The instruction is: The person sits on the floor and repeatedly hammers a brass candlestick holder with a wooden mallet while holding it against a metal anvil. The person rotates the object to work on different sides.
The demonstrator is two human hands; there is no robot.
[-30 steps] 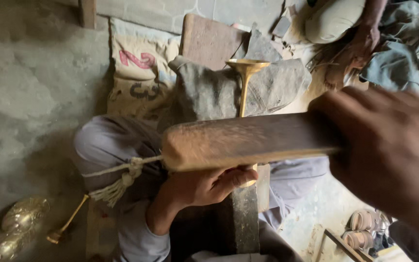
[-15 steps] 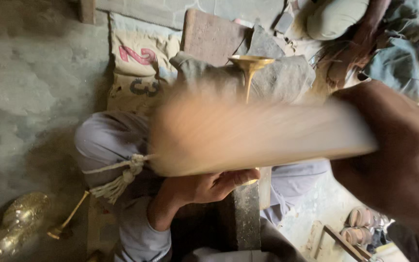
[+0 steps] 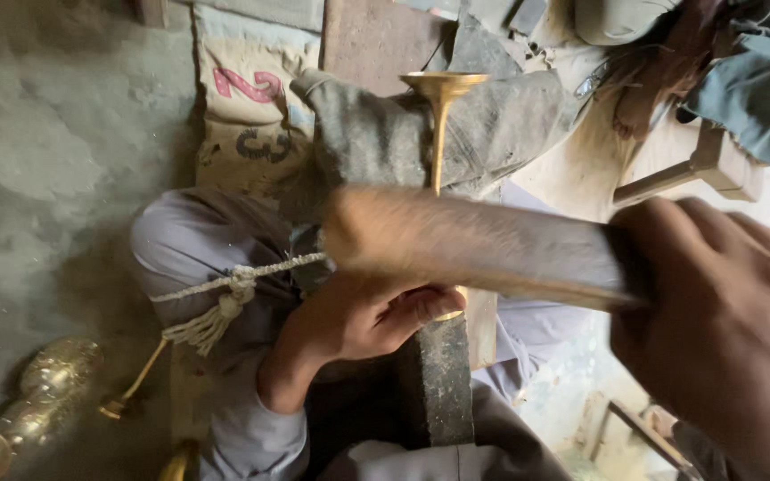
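Note:
My right hand [image 3: 724, 330] grips one end of a long flat wooden bat [image 3: 483, 245], held across the middle of the view, slightly blurred. Under it my left hand [image 3: 367, 316] closes around the lower end of a slim brass horn-shaped piece [image 3: 440, 116], whose flared mouth points away from me. The brass piece rests on a dark upright block [image 3: 438, 383] between my knees. A rope with a tassel [image 3: 225, 298] runs across my left knee.
Grey cloth [image 3: 367, 134] and a printed sack [image 3: 242, 107] lie beyond the block. Embossed brass pieces [image 3: 37, 392] sit on the concrete floor at lower left. Another person's arm [image 3: 670, 62] and a wooden stool [image 3: 715, 169] are at upper right.
The wooden bat swung up in a blur and is now lower again, tilted down to the right over the brass piece. My left hand has stayed on the brass.

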